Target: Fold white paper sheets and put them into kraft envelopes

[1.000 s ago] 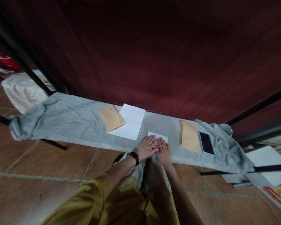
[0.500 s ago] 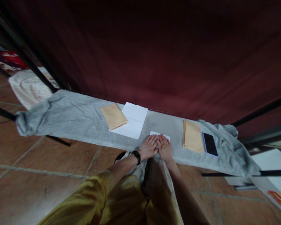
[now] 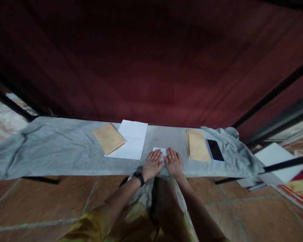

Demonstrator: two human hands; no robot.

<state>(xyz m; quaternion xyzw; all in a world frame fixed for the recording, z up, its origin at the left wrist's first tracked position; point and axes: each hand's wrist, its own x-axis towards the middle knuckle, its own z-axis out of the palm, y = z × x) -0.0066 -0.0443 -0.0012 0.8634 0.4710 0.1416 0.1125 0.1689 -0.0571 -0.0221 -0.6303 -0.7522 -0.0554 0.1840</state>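
A small white folded paper [image 3: 162,150] lies on the grey cloth close to the front edge, partly covered by my fingers. My left hand [image 3: 153,164] rests flat on its left part, fingers stretched out, with a dark band on the wrist. On its right side my right hand [image 3: 174,163] lies flat too, fingers extended. A narrow gap between the hands shows the white paper. Left of them is a larger white sheet [image 3: 135,139] with creases. Brown envelopes [image 3: 108,137] lie stacked over that sheet's left edge.
Another stack of brown envelopes [image 3: 198,146] lies to the right, beside a dark-screened phone [image 3: 215,150]. The grey cloth [image 3: 65,148] covers a narrow bench, bunched at its right end. A dark red curtain [image 3: 141,84] hangs behind. Black metal bars [image 3: 272,95] flank it.
My hands have moved apart across the small folded paper, the right one sliding rightward, and both stay flat. The camera view has turned slightly. The envelopes and phone lie as before.
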